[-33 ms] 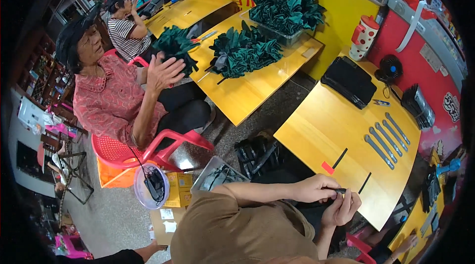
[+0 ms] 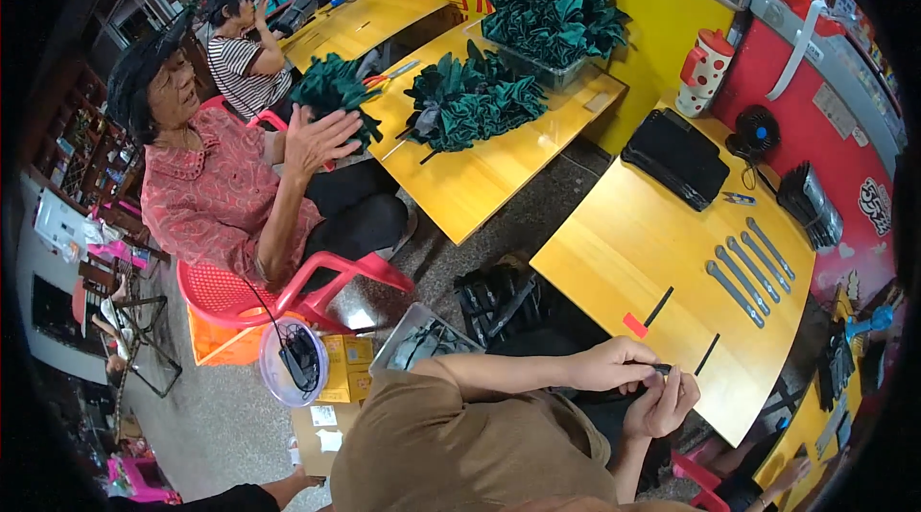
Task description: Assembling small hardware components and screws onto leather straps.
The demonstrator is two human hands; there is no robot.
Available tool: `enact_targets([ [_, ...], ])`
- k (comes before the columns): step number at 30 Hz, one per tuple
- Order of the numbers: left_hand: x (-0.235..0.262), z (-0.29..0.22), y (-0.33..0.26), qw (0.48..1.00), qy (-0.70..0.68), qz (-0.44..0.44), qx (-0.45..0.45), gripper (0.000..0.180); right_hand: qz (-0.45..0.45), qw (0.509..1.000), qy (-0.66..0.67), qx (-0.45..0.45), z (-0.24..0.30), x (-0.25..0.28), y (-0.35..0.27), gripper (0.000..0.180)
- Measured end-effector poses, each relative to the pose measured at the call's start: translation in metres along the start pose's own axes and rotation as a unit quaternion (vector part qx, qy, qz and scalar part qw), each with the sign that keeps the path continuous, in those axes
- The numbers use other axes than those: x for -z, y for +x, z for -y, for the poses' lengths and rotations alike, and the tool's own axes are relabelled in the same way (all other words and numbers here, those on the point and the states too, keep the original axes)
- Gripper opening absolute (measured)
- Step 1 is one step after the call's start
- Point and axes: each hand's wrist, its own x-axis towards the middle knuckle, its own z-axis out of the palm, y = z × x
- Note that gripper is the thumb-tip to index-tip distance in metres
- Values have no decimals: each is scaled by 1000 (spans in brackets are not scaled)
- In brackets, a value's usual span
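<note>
Close to the near edge of the yellow table (image 2: 614, 253), my left hand (image 2: 616, 364) and my right hand (image 2: 664, 403) meet, fingertips pinched together on a small black piece (image 2: 661, 370). Its kind cannot be made out, as the fingers cover most of it. Just beyond my hands lie a thin black strip with a red tab (image 2: 635, 325) and a second thin black strip (image 2: 708, 355). Several grey flat strips (image 2: 739, 293) are laid side by side farther right. A stack of black folded pieces (image 2: 676, 159) rests at the table's far side.
Behind it stand a dotted tumbler (image 2: 705, 75), a small black fan (image 2: 756, 133) and small snippers (image 2: 739, 198). At left a co-worker in a red shirt (image 2: 225, 186) handles green fabric beside another table (image 2: 460, 200). A grey bin (image 2: 393, 332) sits by my left elbow.
Almost nothing differs. The co-worker's green fabric bundle has shifted slightly, and my fingers have moved very little around the small black piece.
</note>
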Motion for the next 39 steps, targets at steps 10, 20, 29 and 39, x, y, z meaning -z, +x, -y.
enact_targets([
  [10, -4, 30, 24, 991, -131, -32, 7, 24, -52, 991, -79, 97, -12, -4, 2, 31],
  [20, 1, 33, 42, 976, -217, 34, 3, 23, -62, 997, 18, -53, -11, -10, -1, 31],
  [29, 2, 25, 38, 969, -245, -20, -26, 19, -91, 990, 57, -88, 2, -17, 12, 34],
  [39, -11, 36, 44, 958, -284, -36, -33, 19, -111, 986, 108, -68, -12, -17, 4, 30],
])
